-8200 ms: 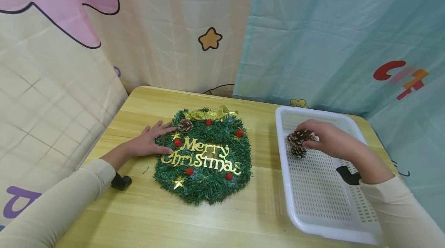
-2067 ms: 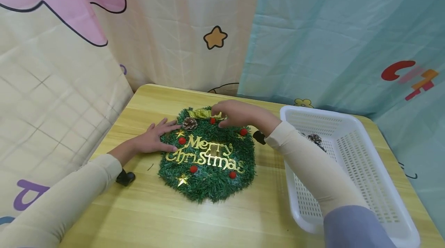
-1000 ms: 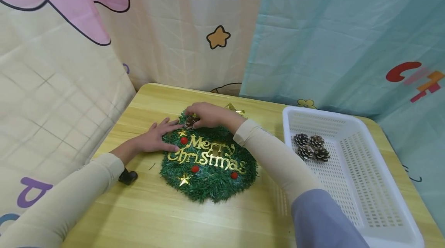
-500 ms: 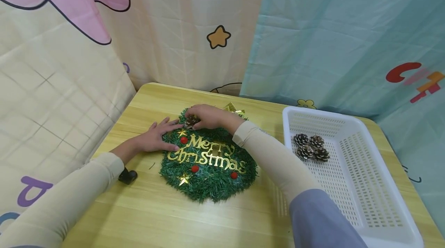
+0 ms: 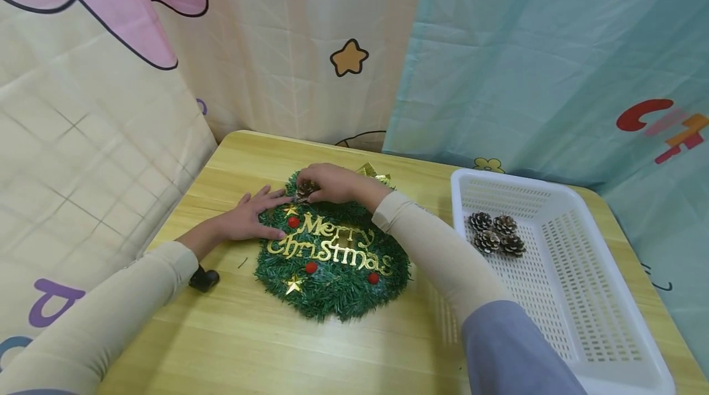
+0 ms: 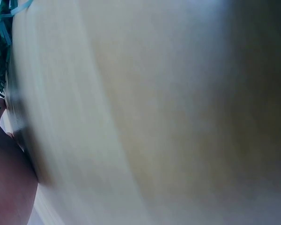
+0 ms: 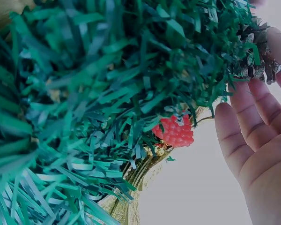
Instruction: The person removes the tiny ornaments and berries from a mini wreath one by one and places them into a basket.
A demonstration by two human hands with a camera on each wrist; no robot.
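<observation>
A green tinsel wreath (image 5: 332, 299) with gold "Merry Christmas" lettering (image 5: 327, 244), red berries and gold stars lies flat on the table. At its upper left, my right hand (image 5: 339, 184) pinches a brown pine cone (image 5: 304, 192) on the wreath; in the right wrist view the pine cone (image 7: 260, 54) sits between thumb and fingers. My left hand (image 5: 246, 219) rests at the wreath's left edge, fingers spread and straight, one fingertip by the pine cone. The gold bow (image 5: 373, 172) is partly hidden behind my right hand. Only a blurred edge of hand (image 6: 9, 178) shows in the left wrist view.
A white perforated basket (image 5: 554, 183) stands at the right of the wooden table (image 5: 332, 358), several pine cones (image 5: 495, 235) clustered in its left part. Printed curtains (image 5: 310, 93) hang behind the table. A small dark sprig (image 5: 242, 263) lies left of the wreath.
My right hand has left the pine cones in the basket, crossed over the wreath's bow and come to the pine cone at upper left. Over the last second both hands stay nearly still.
</observation>
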